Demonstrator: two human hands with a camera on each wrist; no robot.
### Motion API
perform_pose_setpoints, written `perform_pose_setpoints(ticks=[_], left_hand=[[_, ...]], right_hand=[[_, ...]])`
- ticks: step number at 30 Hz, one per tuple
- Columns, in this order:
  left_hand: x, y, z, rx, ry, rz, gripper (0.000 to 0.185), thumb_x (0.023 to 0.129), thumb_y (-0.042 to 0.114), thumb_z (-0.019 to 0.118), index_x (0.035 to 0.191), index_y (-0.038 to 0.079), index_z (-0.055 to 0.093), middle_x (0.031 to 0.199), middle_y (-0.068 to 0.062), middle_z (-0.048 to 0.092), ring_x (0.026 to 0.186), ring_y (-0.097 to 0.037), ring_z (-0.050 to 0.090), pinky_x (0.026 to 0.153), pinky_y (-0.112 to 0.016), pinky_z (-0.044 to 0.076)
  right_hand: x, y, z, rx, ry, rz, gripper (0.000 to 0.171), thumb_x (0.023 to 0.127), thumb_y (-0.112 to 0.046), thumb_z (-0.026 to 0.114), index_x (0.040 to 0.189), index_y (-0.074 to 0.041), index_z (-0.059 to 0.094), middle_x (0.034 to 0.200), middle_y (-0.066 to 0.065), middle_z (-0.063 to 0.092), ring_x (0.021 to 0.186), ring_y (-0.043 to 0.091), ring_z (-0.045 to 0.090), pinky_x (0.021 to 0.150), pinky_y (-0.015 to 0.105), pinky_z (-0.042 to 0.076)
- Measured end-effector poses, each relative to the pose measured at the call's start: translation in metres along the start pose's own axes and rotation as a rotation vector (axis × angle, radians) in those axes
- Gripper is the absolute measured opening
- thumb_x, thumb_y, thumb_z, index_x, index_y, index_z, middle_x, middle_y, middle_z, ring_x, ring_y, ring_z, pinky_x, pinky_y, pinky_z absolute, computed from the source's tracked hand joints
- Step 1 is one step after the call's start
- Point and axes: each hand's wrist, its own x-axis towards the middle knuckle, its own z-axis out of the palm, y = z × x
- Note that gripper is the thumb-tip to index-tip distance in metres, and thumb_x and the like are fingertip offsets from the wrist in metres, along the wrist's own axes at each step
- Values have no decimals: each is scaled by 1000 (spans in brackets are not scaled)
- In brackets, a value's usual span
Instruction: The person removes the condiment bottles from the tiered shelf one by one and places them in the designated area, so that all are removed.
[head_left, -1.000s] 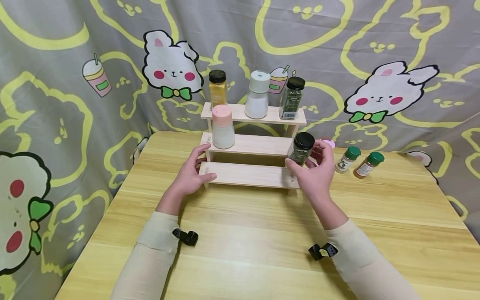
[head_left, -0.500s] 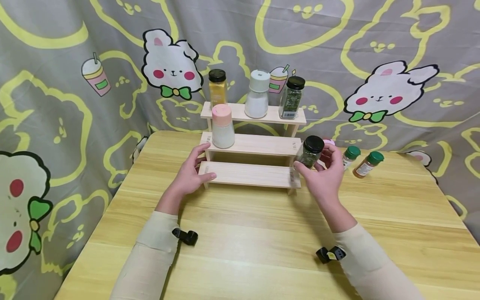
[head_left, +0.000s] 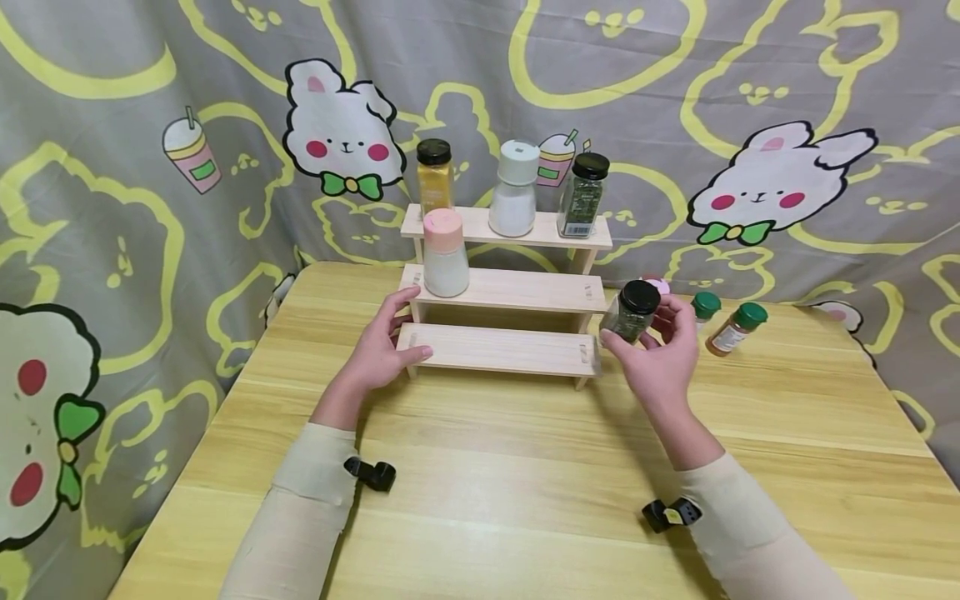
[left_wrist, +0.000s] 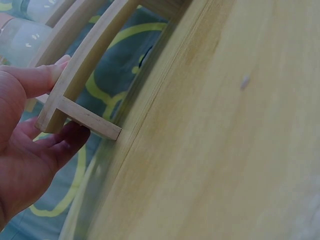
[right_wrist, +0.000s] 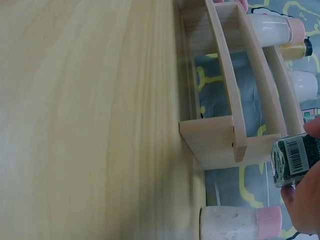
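Observation:
A three-tier wooden rack (head_left: 498, 348) stands on the table. My left hand (head_left: 378, 350) grips the left end of its lowest tier, with the thumb on top and fingers (left_wrist: 65, 142) beneath in the left wrist view. Just off the rack's right end, my right hand (head_left: 663, 362) holds a glass spice jar (head_left: 628, 317) with a black lid, slightly tilted and above the table. Dark green flakes and a barcode label show on this spice jar (right_wrist: 295, 159) in the right wrist view. A pink-lidded shaker (head_left: 446, 258) stands at the middle tier's left.
On the top tier stand a yellow spice jar (head_left: 435, 179), a white-lidded shaker (head_left: 514, 192) and a green herb jar (head_left: 583, 200). Right of the rack are two green-capped bottles (head_left: 735, 329) and another pink-lidded shaker (right_wrist: 232, 223). A patterned curtain (head_left: 645, 75) hangs behind.
My right hand has moved the black-lidded spice jar rightward and slightly nearer, from over the rack's right end to beside it. My left hand has stayed in place.

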Motion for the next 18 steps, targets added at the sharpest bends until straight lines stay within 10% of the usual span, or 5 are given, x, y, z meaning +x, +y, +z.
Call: perform_pose_setpoints(ticks=[18], left_hand=[[0, -3, 0, -5, -2, 28, 91, 81, -10, 77, 153, 28, 35, 156, -8, 30, 132, -37, 43, 102, -51, 42]], right_hand=[[10, 57, -14, -55, 43, 79, 72, 66, 2, 89, 128, -11, 53, 116, 0, 54, 106, 17, 53, 79, 25, 49]])
